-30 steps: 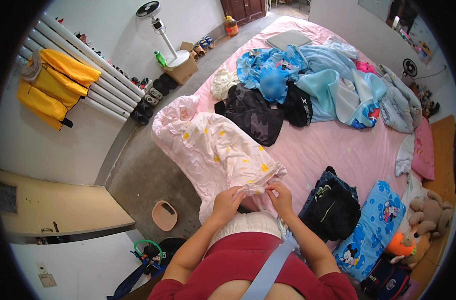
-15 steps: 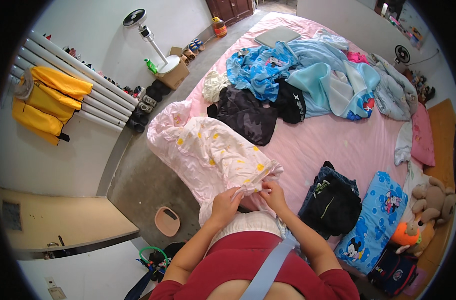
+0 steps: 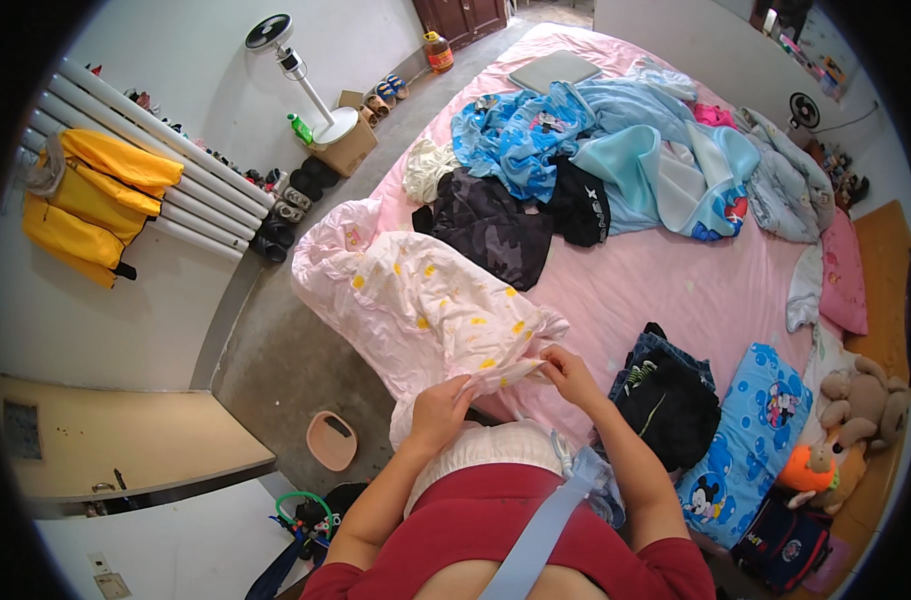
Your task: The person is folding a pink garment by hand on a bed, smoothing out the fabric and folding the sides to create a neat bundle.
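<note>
A pale pink cloth with yellow prints [image 3: 446, 300] lies across the near left side of the bed, its exact kind unclear among the folds. My left hand [image 3: 441, 410] pinches its near edge. Farther right, my right hand [image 3: 568, 374] grips the same edge, and a strip of the cloth is stretched between the two hands. Beyond the cloth lie dark camouflage-patterned clothing [image 3: 496, 228] and a black garment [image 3: 579, 205]. To the right of my right hand sits a pile of folded black clothes and jeans [image 3: 666, 405].
The pink-sheeted bed [image 3: 666, 285] carries a blue cartoon blanket [image 3: 526, 135] and a light blue quilt [image 3: 666, 150] at the far side. A blue cartoon pillow [image 3: 751, 440] and plush toys [image 3: 861, 395] lie right. On the floor at left is a pinkish basin [image 3: 333, 440].
My hands have moved apart, the right one going rightward and slightly away from me. The cloth's near edge is now drawn out between them.
</note>
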The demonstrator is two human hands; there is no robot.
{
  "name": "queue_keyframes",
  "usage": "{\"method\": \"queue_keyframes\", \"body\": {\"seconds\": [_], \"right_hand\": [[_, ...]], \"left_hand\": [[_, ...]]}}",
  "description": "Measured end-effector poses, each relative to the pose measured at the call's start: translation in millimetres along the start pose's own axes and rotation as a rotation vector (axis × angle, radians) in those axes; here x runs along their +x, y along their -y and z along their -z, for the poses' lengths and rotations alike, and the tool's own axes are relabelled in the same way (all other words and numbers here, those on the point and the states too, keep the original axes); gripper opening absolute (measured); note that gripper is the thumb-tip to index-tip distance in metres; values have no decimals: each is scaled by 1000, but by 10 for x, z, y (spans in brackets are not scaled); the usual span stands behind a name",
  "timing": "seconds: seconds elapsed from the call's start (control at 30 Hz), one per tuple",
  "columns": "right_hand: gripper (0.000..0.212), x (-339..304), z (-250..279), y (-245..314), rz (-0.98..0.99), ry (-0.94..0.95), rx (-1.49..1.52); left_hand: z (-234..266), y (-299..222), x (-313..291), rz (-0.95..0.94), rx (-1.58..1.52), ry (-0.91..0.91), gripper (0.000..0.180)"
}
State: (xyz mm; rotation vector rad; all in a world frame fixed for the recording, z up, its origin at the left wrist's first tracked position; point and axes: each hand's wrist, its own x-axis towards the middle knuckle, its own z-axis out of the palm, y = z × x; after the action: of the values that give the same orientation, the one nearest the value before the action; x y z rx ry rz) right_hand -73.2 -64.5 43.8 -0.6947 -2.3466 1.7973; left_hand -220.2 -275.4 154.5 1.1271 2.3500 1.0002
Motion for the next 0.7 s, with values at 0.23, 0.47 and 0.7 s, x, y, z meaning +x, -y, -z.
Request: {"method": "queue_keyframes", "body": {"seconds": [0.23, 0.47, 0.7], "right_hand": [[39, 202, 203, 351, 103, 30, -349], [23, 462, 134, 264, 330, 327, -538], [15, 283, 375, 372, 240, 190, -520]], "left_hand": [[-8, 201, -57, -317, 22, 168, 13], [46, 232, -166, -329, 64, 260, 13], [-54, 74, -207, -137, 13, 184, 15]]}}
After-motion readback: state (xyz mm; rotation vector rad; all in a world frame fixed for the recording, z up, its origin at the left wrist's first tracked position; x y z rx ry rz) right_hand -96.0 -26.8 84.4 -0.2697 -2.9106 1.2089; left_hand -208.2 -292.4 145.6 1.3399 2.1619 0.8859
